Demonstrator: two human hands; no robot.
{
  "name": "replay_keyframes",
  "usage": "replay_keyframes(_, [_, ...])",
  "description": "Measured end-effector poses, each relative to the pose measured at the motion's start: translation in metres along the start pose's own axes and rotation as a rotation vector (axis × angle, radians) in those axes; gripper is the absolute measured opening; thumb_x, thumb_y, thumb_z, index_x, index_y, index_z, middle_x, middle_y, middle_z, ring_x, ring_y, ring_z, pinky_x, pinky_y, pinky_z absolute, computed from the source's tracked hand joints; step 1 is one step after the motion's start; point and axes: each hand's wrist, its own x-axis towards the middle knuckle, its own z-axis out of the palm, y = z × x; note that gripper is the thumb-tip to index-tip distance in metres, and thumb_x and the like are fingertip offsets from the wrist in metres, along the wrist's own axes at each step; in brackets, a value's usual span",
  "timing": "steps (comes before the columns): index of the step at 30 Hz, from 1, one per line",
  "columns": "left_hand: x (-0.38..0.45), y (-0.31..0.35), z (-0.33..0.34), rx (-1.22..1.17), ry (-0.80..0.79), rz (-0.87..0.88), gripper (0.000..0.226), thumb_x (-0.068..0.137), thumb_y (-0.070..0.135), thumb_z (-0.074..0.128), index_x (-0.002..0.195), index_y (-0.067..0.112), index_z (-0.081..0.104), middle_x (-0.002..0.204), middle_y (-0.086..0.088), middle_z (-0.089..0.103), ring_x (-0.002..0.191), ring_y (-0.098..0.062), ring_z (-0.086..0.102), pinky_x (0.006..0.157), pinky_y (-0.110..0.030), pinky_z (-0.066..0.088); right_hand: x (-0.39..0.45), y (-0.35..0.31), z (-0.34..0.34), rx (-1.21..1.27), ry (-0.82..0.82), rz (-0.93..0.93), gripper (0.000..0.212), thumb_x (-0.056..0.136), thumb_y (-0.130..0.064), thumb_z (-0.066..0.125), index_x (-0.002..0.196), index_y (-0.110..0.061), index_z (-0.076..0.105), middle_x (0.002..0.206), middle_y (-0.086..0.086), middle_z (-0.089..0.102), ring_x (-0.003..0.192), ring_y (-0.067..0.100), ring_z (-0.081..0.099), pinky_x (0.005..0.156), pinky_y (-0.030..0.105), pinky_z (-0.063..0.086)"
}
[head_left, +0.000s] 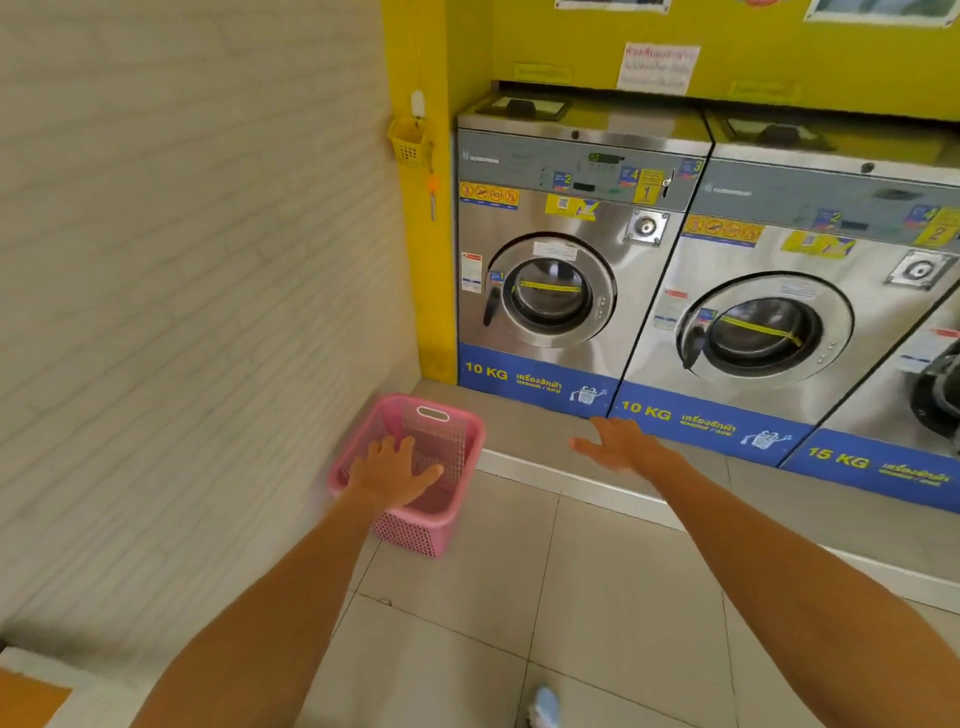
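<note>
A: What is being reached for?
B: The basket (410, 535). It is set on the floor (571, 597), right under the left hand (392, 470).
A: Is it held?
B: Not yet, it seems. The left fingers (407, 448) are spread wide over the near rim. No grip is seen. Whether the rim is touched cannot be told.
A: And the right hand (615, 441)?
B: It is held out in the air, well off to the right of the basket. The right fingers (618, 427) are spread wide too, and nothing is held in them.
A: What is kept in the basket?
B: Nothing can be seen in it. The mesh bottom is shown bare just past the left fingers. A small part is hidden under the hand.
A: What is found beyond the fingers?
B: A washer (550, 291) is set up on a low step (519, 434), with more lined up beside it. Its round door is shut. What is inside cannot be made out through the glass.
A: So how much is done?
B: The basket looks empty, so the unloading is likely done. The basket is still to be gripped and lifted, it is thought.
</note>
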Motion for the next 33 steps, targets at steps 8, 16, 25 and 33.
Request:
replay_keyframes(8, [0.105, 0.031, -0.006, -0.118, 0.026, -0.144, 0.099, 0.075, 0.09, 0.019, 0.15, 0.027, 0.032, 0.157, -0.008, 0.036, 0.142, -0.036, 0.034, 0.115, -0.061, 0.027, 0.163, 0.029, -0.059, -0.162, -0.057, -0.107, 0.094, 0.08, -0.084, 0.027, 0.154, -0.026, 0.023, 0.161, 0.008, 0.023, 0.148, 0.034, 0.018, 0.116, 0.056, 0.023])
replay_keyframes(16, [0.148, 0.004, -0.018, -0.186, 0.032, -0.351, 0.088, 0.078, 0.082, 0.036, 0.148, 0.029, 0.034, 0.147, -0.01, 0.047, 0.134, -0.035, 0.044, 0.106, -0.054, 0.04, 0.285, -0.017, -0.08, -0.19, -0.098, -0.291, 0.121, 0.059, -0.099, 0.01, 0.153, -0.025, 0.026, 0.157, 0.012, 0.031, 0.145, 0.035, 0.027, 0.112, 0.057, 0.029])
replay_keyframes(25, [0.206, -0.058, -0.01, -0.228, -0.059, -0.545, 0.086, 0.086, 0.077, 0.035, 0.153, 0.023, 0.025, 0.159, -0.014, 0.029, 0.143, -0.037, 0.03, 0.114, -0.059, 0.031, 0.412, -0.123, -0.066, -0.254, -0.251, -0.465, 0.114, 0.065, -0.096, 0.028, 0.143, -0.013, 0.041, 0.146, 0.017, 0.045, 0.135, 0.036, 0.042, 0.101, 0.049, 0.04])
replay_keyframes(33, [0.258, -0.093, 0.002, -0.374, -0.056, -0.704, 0.086, 0.086, 0.076, 0.033, 0.153, 0.023, 0.026, 0.154, -0.013, 0.036, 0.138, -0.035, 0.037, 0.111, -0.057, 0.035, 0.532, -0.186, -0.021, -0.3, -0.342, -0.616, 0.106, 0.067, -0.094, 0.028, 0.144, -0.022, 0.041, 0.14, 0.009, 0.054, 0.124, 0.027, 0.053, 0.099, 0.04, 0.046])
